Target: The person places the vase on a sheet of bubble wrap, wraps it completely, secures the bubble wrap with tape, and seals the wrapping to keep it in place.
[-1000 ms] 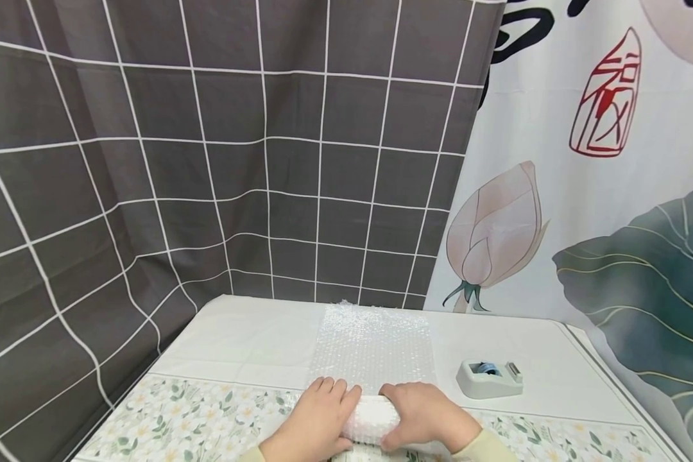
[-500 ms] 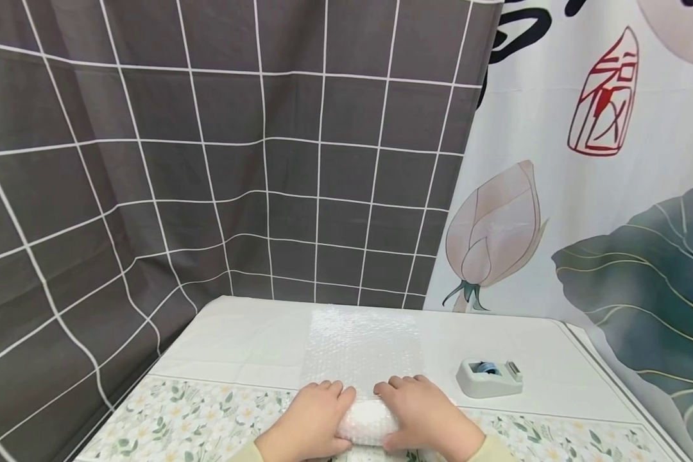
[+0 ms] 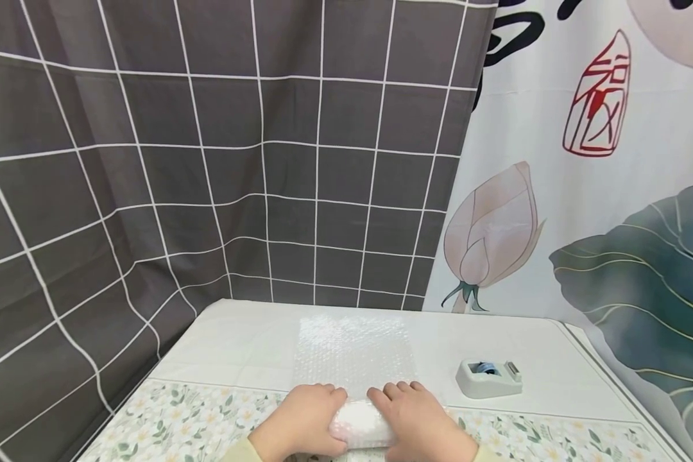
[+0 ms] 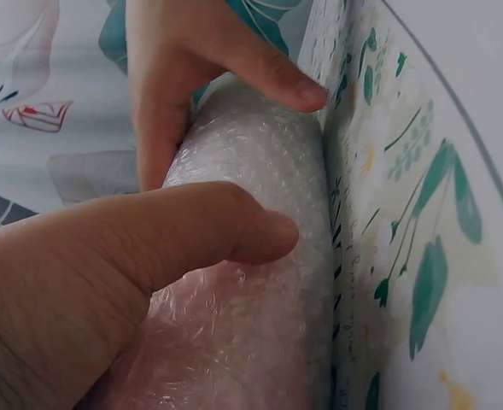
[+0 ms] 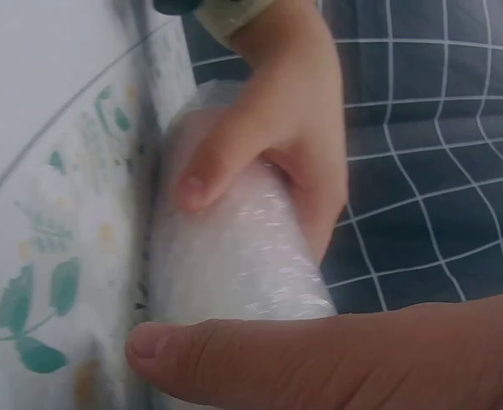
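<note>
Between both hands lies a roll of bubble wrap with something pale, partly pinkish, inside it; the wrapped thing's kind is hidden. My left hand grips the roll's left part, thumb on the near side and fingers over the top. Its thumb presses the bubbled plastic in the left wrist view. My right hand holds the right part the same way, its thumb across the roll in the right wrist view. A flat length of bubble wrap runs from the roll toward the table's far edge.
A white tape dispenser with a blue roll stands right of the bubble wrap. The table has a white cloth with a floral band. Behind it hang a dark grid curtain and a white printed curtain.
Both hands and the roll have shifted slightly left and nearer. The flat bubble wrap has slid left and toward me, its far end now below the table's back edge. The tape dispenser stays put.
</note>
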`<action>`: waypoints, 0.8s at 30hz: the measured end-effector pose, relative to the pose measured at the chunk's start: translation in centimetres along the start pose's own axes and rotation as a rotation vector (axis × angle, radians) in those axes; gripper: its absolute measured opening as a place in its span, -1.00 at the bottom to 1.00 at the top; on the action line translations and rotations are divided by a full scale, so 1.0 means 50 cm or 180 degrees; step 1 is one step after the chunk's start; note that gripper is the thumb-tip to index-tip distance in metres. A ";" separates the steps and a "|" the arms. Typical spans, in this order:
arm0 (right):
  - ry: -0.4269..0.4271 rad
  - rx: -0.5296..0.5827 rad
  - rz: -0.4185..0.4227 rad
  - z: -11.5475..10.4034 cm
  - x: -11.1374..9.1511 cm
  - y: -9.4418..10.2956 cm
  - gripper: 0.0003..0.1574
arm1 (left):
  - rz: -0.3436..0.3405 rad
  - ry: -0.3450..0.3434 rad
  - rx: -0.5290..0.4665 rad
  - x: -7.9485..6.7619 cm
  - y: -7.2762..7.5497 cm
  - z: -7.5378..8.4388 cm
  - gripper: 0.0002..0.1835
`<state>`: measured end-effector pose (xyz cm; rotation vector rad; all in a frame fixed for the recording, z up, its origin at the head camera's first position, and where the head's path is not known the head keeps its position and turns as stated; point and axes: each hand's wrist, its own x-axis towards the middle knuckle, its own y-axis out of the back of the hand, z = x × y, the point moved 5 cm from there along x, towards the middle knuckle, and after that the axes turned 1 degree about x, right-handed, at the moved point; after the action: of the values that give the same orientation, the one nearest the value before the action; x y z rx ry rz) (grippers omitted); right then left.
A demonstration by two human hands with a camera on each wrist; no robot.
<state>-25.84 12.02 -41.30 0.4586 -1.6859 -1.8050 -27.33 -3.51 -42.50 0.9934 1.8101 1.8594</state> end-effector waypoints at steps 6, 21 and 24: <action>0.0011 0.0019 0.0033 -0.002 0.005 -0.014 -0.07 | 0.0028 -0.0049 -0.0122 -0.003 0.003 -0.005 -0.53; 0.0119 0.0153 0.0193 0.007 0.011 -0.017 -0.13 | 0.0081 0.0119 0.0352 -0.015 0.015 0.011 -0.08; 0.0117 0.0202 0.0158 0.009 0.011 -0.019 -0.13 | 0.0166 0.0034 0.0479 -0.018 0.023 0.028 -0.10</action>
<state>-26.71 12.01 -42.08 0.4700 -1.7185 -1.7019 -25.51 -3.28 -41.69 1.0942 1.9722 1.7824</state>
